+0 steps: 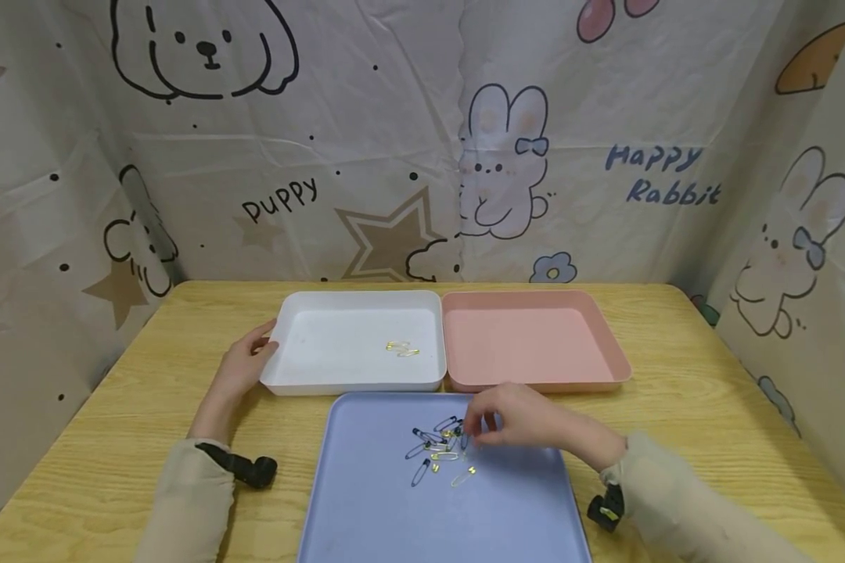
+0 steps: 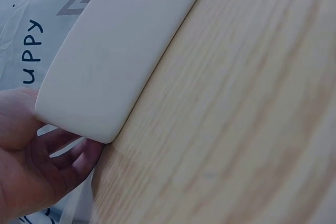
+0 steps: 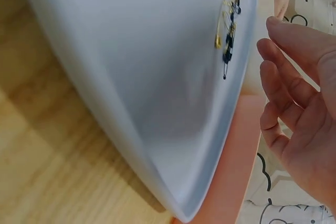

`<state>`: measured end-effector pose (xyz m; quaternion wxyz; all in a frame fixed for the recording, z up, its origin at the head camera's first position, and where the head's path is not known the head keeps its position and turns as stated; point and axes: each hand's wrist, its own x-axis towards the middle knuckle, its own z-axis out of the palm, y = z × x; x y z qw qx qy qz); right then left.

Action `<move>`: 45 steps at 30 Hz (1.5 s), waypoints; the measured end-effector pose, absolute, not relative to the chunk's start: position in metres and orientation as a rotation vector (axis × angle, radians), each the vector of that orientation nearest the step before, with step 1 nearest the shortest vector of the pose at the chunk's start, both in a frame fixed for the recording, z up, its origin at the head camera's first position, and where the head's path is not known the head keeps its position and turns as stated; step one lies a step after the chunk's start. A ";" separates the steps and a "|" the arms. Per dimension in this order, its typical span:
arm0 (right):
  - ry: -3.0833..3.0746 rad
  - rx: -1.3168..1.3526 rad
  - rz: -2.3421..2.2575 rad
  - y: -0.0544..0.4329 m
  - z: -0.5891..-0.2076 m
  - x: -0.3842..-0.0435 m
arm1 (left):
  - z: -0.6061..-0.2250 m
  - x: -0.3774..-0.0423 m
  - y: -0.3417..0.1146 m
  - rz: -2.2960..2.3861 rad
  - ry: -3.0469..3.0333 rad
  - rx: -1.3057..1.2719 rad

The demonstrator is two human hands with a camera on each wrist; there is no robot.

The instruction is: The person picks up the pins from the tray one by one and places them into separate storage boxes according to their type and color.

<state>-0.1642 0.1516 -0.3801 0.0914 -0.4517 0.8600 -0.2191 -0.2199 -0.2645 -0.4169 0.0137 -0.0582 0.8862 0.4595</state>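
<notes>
Above the blue tray (image 1: 380, 516), my right hand (image 1: 517, 414) has fingertips parted; I'd best pinch one outlying safety pin (image 1: 422, 469). Beyond that tray, my left hand (image 1: 242, 366) grips the white tray (image 1: 331, 344).

A long, pale beige sleeve (image 1: 183, 504) covers the forearm at the lower left of the frame, its soft cloth lightly creased, with a black strap (image 1: 217, 455) across the cuff and a small, rounded black camera (image 1: 260, 472) on it. At the lower right, a matching sleeve (image 1: 697, 500) — same pale cloth, cuff slightly gathered — bears a blocky second camera (image 1: 605, 508), black with a small yellow-green patch. Beyond the cuffs, the left hand (image 1: 242, 366) and right hand (image 1: 517, 416) are bare.
</notes>
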 end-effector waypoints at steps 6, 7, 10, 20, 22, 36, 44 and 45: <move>2.521 -1.347 -0.598 0.151 -0.386 -0.156 | -0.417 -0.219 -0.263 1.428 2.753 -0.173; 2.517 -1.341 -0.578 0.151 -0.387 -0.155 | -0.417 -0.218 -0.263 1.427 2.753 -0.172; 2.507 -1.346 -0.538 0.150 -0.390 -0.151 | -0.416 -0.218 -0.263 1.423 2.753 -0.163; 2.501 -1.391 -0.498 0.146 -0.394 -0.151 | -0.414 -0.220 -0.268 1.415 2.765 -0.186; 2.502 -1.396 -0.490 0.145 -0.395 -0.152 | -0.413 -0.220 -0.267 1.418 2.766 -0.175; 2.508 -1.440 -0.481 0.148 -0.399 -0.150 | -0.416 -0.219 -0.265 1.435 2.756 -0.149; 2.535 -1.427 -0.445 0.146 -0.399 -0.149 | -0.416 -0.219 -0.265 1.417 2.776 -0.147; 2.541 -1.426 -0.437 0.146 -0.399 -0.149 | -0.416 -0.219 -0.264 1.415 2.778 -0.148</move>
